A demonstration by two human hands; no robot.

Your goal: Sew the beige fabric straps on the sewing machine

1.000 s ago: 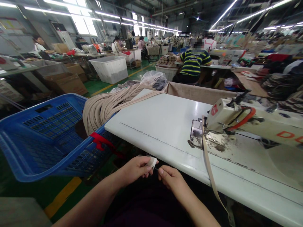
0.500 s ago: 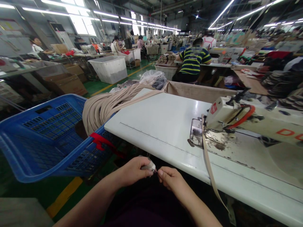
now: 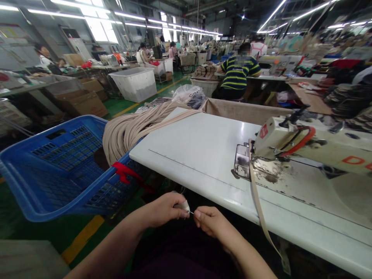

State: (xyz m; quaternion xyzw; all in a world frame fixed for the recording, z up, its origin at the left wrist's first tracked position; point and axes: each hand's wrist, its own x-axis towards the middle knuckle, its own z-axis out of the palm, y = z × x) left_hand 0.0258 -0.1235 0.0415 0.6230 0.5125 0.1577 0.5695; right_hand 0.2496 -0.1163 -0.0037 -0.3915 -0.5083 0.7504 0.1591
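My left hand [image 3: 167, 209] is closed around a small white object [image 3: 185, 206], mostly hidden by the fingers. In a pinch, my right hand [image 3: 210, 220] grips the end of a thin, pale, stick-like piece [image 3: 192, 212] that reaches to the white object. Both hands are low, over my lap, just before the near edge of the white sewing table [image 3: 186, 151]. To the right stands a sewing machine [image 3: 314, 143]. A beige fabric strip [image 3: 257, 201] runs under its head and hangs over the table edge, apart from my hands.
At the left is a blue plastic basket [image 3: 66, 193] with a red cloth tie [image 3: 123, 172] on its rim. A thick bundle of beige strips [image 3: 124, 135] lies between basket and table. Beyond the table sits a co-worker in a striped shirt [image 3: 238, 73]. A white bin [image 3: 135, 85] stands farther back.
My hands stay in nearly the same place. The thin piece between them shows a little longer and paler now. The view has shifted slightly.
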